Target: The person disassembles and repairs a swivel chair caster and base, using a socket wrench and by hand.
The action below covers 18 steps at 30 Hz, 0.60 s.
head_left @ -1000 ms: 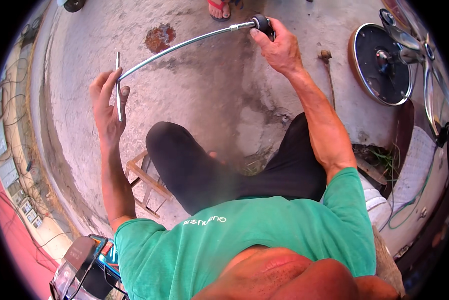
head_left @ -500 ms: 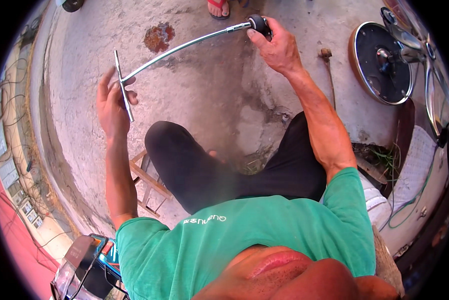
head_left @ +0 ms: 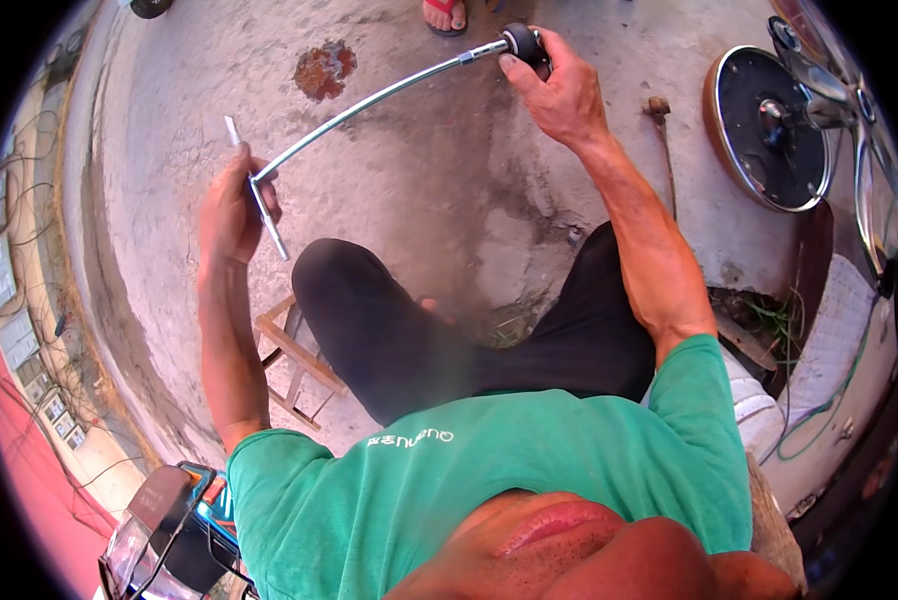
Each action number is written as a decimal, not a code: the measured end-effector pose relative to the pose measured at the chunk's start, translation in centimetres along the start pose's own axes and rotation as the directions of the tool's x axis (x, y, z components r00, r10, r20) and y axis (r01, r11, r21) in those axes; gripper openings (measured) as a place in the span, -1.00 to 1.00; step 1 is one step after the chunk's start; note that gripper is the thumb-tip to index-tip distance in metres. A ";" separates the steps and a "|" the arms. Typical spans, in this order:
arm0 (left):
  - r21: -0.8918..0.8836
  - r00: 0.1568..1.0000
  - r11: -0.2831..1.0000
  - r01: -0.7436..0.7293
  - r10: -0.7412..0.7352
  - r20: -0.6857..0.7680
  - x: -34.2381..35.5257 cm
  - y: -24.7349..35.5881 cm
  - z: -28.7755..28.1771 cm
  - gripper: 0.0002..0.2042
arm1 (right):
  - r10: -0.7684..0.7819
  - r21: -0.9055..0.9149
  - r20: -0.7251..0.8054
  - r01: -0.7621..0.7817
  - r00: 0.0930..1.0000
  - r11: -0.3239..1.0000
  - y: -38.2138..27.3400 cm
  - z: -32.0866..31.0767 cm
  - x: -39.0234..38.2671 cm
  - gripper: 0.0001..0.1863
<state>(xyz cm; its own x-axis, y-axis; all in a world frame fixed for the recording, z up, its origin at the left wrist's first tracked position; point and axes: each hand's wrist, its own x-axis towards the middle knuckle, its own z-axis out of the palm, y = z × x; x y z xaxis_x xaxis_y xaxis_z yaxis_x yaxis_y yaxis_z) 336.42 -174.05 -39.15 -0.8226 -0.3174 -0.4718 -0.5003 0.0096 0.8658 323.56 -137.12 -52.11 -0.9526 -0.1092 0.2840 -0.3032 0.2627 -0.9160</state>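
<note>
A long chrome T-handle socket wrench point(head_left: 369, 103) spans the space between my two hands, its shaft looking bowed in the fisheye picture. My left hand point(head_left: 231, 215) is closed on the crossbar at the left end, with the bar's upper tip and lower end sticking out past the fingers. At the far right end, the socket meets a small black wheel-like part point(head_left: 519, 42). My right hand point(head_left: 567, 95) grips that part between thumb and fingers. What the socket is seated on is hidden.
A round dark disc with a metal rim point(head_left: 769, 130) and a chrome spoked base point(head_left: 859, 115) stand at right. Beside them lies a hammer-like tool point(head_left: 659, 140). A wooden stool frame point(head_left: 299, 350) is by my left knee. Someone's sandalled foot point(head_left: 446, 15) is at the far edge.
The fingers of my left hand have gone from spread to curled round the crossbar. The crossbar has turned and shifted slightly nearer. My right hand stays on the black part.
</note>
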 end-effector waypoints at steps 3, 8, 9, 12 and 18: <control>-0.139 0.999 0.990 0.036 -0.039 -0.020 -0.1 -0.7 0.5 -0.57 | -0.051 -0.003 -0.013 0.051 0.999 0.999 -0.2 0.4 -0.1 -0.51; 0.030 0.940 0.943 -0.333 0.334 -0.073 -1.3 -0.8 1.0 -0.57 | 0.060 -0.049 0.044 -0.058 0.997 0.997 -0.7 -0.2 0.0 -0.55; 0.014 0.926 0.928 -0.373 0.373 -0.058 -1.9 -0.4 1.1 -0.57 | 0.071 -0.051 0.054 -0.069 0.996 0.996 -0.6 -0.1 0.0 -0.55; 0.229 0.825 0.794 -0.563 0.525 0.210 -2.7 -0.3 -0.8 -0.54 | 0.142 -0.029 0.087 -0.140 0.986 0.990 -0.6 -0.2 0.2 -0.55; 0.833 0.462 -0.130 -0.538 0.781 0.421 -2.8 2.0 0.1 -0.58 | 0.178 0.029 0.117 -0.183 0.977 0.983 0.1 0.1 0.2 -0.54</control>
<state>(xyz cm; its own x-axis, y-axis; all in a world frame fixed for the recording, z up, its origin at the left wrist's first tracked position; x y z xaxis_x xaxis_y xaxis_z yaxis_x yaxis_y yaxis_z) 337.68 -173.03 -36.14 -0.8843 0.2596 0.3880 0.2826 0.9592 0.0022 323.32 -137.25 -52.14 -0.9817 -0.1724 0.0809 -0.1231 0.2508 -0.9602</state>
